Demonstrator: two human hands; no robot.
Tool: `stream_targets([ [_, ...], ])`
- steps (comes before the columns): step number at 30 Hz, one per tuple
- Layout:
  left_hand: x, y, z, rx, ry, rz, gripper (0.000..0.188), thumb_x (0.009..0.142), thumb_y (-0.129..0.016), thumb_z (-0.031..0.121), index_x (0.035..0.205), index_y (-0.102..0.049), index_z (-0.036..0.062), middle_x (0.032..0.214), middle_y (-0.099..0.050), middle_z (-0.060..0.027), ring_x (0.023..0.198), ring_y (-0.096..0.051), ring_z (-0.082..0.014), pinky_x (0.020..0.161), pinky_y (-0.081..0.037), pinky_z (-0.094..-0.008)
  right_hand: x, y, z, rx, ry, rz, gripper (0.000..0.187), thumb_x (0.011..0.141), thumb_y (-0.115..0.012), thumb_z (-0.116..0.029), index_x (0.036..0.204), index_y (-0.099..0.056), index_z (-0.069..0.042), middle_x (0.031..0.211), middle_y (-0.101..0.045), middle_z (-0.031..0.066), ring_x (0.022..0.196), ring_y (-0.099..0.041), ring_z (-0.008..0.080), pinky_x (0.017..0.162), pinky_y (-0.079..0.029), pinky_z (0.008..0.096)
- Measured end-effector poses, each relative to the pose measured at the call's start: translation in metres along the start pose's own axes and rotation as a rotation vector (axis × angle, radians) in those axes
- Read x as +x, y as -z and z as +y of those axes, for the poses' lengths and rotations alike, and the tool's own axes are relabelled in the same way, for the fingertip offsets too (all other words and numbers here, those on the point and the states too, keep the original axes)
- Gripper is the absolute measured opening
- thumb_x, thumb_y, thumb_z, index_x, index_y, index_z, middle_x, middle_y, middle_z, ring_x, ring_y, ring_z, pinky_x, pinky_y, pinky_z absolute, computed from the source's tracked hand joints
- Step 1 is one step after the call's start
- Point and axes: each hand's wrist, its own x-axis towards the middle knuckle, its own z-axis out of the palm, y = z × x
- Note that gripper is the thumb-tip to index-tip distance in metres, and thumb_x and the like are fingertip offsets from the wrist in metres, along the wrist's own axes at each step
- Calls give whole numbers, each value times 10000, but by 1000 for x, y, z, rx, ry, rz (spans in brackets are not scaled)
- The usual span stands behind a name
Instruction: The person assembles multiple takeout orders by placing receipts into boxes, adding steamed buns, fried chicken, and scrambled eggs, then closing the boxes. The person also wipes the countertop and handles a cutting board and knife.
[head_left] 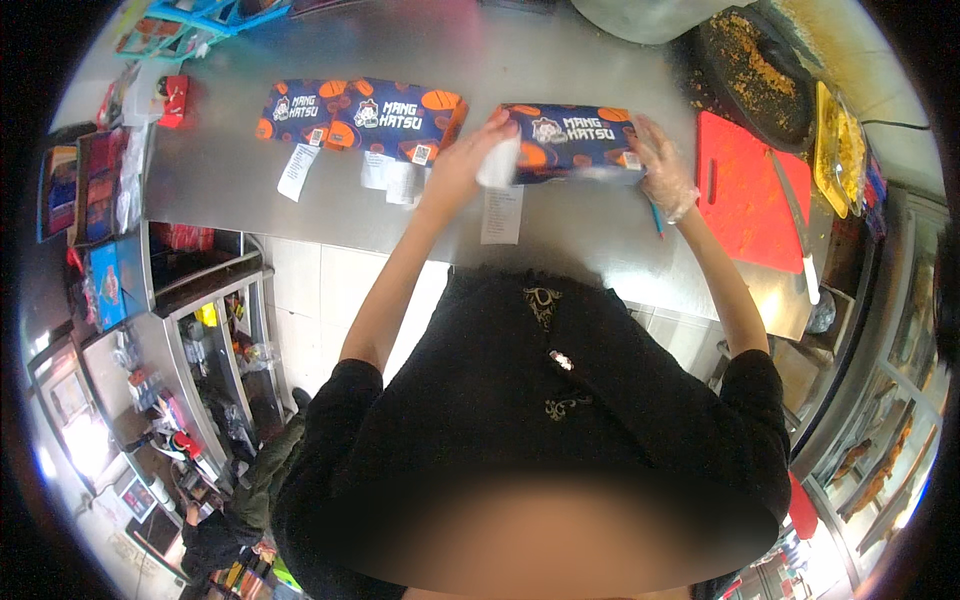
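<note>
Both my hands are clamped on the ends of a dark blue printed box [570, 140] with orange patches, sitting on the steel bench [230, 170] at about 12 o'clock from me. Its long axis runs 9 to 3, so my left hand [470, 160] has the 9 o'clock end and my gloved right hand [662, 165] the 3 o'clock end. A white receipt slip [501, 214] lies at its 6 o'clock side, two matching boxes [362, 115] with slips sit off toward 9, and a red cutting board [745, 190] lies toward 3.
</note>
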Motion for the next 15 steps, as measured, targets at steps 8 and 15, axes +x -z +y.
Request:
stream_targets([
  [8, -19, -2, 6, 104, 77, -91, 534, 735, -567, -16, 1222, -532, 199, 1334, -468, -59, 1055, -574, -265, 844, -498, -352, 44, 60, -29, -306, 129, -378, 775, 641, -746, -217, 1331, -395, -234, 1392, -331, 177, 1282, -341, 354, 1044, -307, 478],
  [15, -29, -8, 25, -16, 295, 195, 388, 787, -620, 71, 1157, -504, 80, 1064, -592, -129, 921, -611, -282, 714, -506, -327, 116, 31, -66, -127, 182, -643, 953, 596, -747, -419, 1414, -264, -341, 1280, -425, 225, 1159, -459, 384, 944, -406, 461],
])
